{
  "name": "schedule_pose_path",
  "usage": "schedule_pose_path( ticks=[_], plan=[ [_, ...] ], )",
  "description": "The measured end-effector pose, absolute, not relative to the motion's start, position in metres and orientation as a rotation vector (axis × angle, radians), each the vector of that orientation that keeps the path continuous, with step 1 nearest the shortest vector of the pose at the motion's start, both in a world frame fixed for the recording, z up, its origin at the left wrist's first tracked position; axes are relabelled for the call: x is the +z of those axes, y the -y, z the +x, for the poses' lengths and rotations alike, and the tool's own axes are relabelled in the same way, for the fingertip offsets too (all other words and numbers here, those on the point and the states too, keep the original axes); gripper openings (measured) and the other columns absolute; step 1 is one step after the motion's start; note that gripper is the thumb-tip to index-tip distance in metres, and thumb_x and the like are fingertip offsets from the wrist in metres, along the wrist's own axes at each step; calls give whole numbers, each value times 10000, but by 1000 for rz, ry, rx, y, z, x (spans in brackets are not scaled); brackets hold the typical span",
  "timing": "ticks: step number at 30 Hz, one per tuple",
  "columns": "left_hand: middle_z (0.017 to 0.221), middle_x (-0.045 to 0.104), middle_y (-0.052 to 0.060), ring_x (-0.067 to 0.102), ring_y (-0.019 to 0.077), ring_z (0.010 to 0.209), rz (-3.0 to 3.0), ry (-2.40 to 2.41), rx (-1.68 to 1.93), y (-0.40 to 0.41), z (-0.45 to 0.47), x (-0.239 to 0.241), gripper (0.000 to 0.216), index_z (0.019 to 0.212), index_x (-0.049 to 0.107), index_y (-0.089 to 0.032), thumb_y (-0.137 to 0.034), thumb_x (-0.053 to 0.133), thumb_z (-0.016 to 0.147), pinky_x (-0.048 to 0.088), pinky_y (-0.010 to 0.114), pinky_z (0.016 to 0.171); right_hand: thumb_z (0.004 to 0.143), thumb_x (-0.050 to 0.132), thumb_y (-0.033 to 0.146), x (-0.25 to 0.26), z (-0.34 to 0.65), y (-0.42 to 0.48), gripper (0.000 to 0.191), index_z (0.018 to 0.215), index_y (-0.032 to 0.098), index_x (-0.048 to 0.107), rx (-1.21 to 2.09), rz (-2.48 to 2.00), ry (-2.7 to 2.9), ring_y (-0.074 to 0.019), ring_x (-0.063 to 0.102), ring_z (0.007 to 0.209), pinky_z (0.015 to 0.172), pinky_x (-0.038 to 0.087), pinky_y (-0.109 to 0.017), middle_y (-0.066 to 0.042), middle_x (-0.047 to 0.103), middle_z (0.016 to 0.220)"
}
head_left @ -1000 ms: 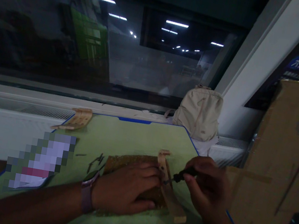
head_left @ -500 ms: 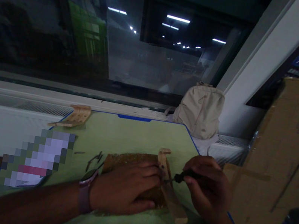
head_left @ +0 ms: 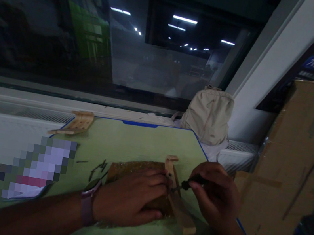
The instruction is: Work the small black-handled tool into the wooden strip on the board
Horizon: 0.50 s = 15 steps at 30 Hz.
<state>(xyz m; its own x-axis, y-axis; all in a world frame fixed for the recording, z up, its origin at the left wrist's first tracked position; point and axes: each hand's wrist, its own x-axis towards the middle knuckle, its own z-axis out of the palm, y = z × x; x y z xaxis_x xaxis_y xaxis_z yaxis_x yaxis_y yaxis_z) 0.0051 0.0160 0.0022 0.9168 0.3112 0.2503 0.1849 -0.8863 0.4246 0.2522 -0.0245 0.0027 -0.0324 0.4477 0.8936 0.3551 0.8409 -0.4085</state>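
My left hand [head_left: 131,199], a watch on its wrist, lies flat with fingers spread on a brown board [head_left: 132,169] and presses against a curved wooden piece [head_left: 177,201] standing along the board's right edge. My right hand [head_left: 216,197] is closed round a small black-handled screwdriver [head_left: 191,183], whose tip points left at the side of the wooden piece. Both rest on a green mat [head_left: 137,142].
Several small dark screws [head_left: 99,167] lie left of the board. Another wooden piece [head_left: 76,122] sits at the mat's far left corner. A beige bag [head_left: 207,116] stands on the sill, and a tall cardboard box [head_left: 300,161] leans at the right.
The view shifted slightly; both hands stay in place on the board and wooden piece, the screwdriver still at its side.
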Motion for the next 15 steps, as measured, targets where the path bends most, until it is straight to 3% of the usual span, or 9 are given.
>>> schedule_pose_path(
  ticks=[4,8,15],
  plan=[
    [1464,663,181,573,361,1433,2678,-370,431,-16,5,1,413,1357,655,-121,-348,764,1029,437,521,1264,1009,724,235,6,252,29,228,1234,264,741,107,-605,1691,-229,743,868,639,644,-347,-84,738,982],
    [1476,657,181,560,356,1450,2683,-354,441,-16,5,1,402,1358,647,-125,-340,752,1036,423,510,1276,1019,667,127,5,249,30,295,1259,281,741,198,-611,1678,-248,793,977,731,681,-391,-99,792,1078],
    [1449,670,171,589,361,1407,2675,-377,408,-16,5,3,385,1331,657,-134,-357,754,1033,448,521,1258,904,808,86,1,252,23,297,1113,281,728,80,-646,1557,-184,697,778,599,596,-290,-22,694,898]
  ],
)
